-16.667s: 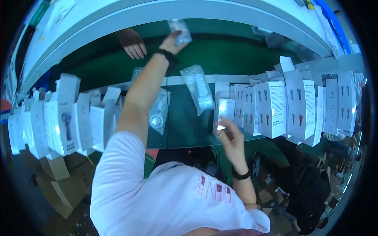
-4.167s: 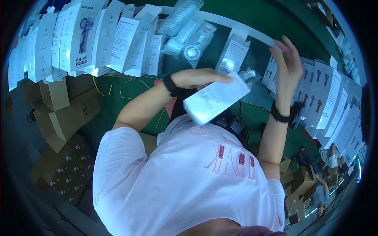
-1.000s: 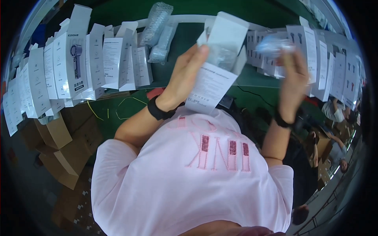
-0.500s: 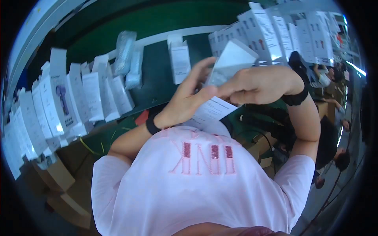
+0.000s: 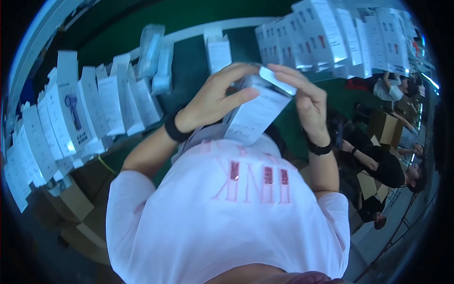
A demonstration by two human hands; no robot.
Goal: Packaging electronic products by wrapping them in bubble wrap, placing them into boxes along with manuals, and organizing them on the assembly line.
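Box contents are hidden; left hand [image 5: 215, 102] and right hand [image 5: 305, 97] both grip the white box [image 5: 255, 113], fingers curled over its top.

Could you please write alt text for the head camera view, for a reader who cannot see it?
A person in a pink shirt holds a white box upright in both hands, left hand on its side, right hand at its open top flap. Rows of similar white boxes stand on the green table beyond, with bagged parts.

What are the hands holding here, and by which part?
Both hands hold one white carton at its upper open end: left hand on the left side, right hand by the top flap.
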